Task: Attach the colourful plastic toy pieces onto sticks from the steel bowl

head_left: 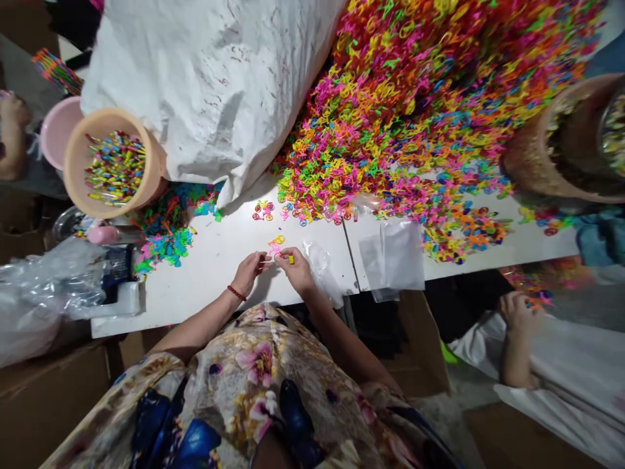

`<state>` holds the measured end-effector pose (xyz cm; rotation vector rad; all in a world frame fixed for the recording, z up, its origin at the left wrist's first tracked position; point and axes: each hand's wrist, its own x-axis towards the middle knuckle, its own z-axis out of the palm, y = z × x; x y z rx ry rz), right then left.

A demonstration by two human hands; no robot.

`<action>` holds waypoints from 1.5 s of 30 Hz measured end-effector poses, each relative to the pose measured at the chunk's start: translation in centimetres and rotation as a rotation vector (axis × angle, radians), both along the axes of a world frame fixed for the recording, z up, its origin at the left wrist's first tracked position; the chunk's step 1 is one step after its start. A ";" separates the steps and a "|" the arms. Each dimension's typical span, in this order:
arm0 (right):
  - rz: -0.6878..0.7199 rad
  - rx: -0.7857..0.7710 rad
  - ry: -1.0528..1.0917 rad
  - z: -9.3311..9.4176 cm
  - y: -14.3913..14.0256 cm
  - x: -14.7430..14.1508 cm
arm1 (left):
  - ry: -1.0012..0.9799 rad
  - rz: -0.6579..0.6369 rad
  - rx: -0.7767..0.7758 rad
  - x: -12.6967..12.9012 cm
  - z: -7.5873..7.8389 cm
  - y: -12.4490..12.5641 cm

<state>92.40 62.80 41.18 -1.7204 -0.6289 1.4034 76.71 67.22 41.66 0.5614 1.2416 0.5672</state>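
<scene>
White tabletop (205, 273) fills the middle of the view, and at its near edge both hands meet over a small pink and yellow plastic piece (275, 246). The left hand (250, 270) has its fingertips pinched close on the pink part from the left, a red bracelet (236, 293) on its wrist; the right hand (297, 268) is curled nearly shut, thumb and forefinger pinching the same piece, with a small yellow bit (291, 259) showing at its fingers. The piece looks very light, thin and springy, likely smooth enough to slip, so a fingertip pinch on its loops seems the surest hold. Just beyond lie a few loose pieces (263, 210), then the great heap of neon plastic pieces (415, 111). Clear plastic bags (393, 257) lie to the right, a white sack (209, 78) and a beige tub (81, 156) of coloured sticks to the left, and another person's hand (515, 309) rests further right
</scene>
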 end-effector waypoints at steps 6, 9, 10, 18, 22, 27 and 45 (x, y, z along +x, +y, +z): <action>0.186 0.165 -0.115 5.1 0.2 -1.0 | -0.073 0.103 0.152 2.7 3.2 1.9; 0.198 0.191 -0.189 6.2 0.5 -0.4 | -0.072 0.159 0.194 3.1 4.0 2.0; 0.202 0.230 -0.214 6.4 0.6 -0.1 | -0.074 0.155 0.195 3.0 4.3 2.0; 0.202 0.300 -0.063 7.2 0.5 0.6 | -0.124 0.068 0.252 2.3 6.5 0.7; 0.224 0.328 -0.067 7.9 0.2 0.2 | -0.140 0.025 0.285 2.3 6.5 0.1; 0.218 0.303 -0.038 8.4 -0.2 0.1 | -0.109 -0.063 0.311 1.8 6.0 0.0; 0.165 0.279 -0.093 7.9 -0.7 -1.1 | -0.016 -0.089 0.259 1.1 6.2 -0.3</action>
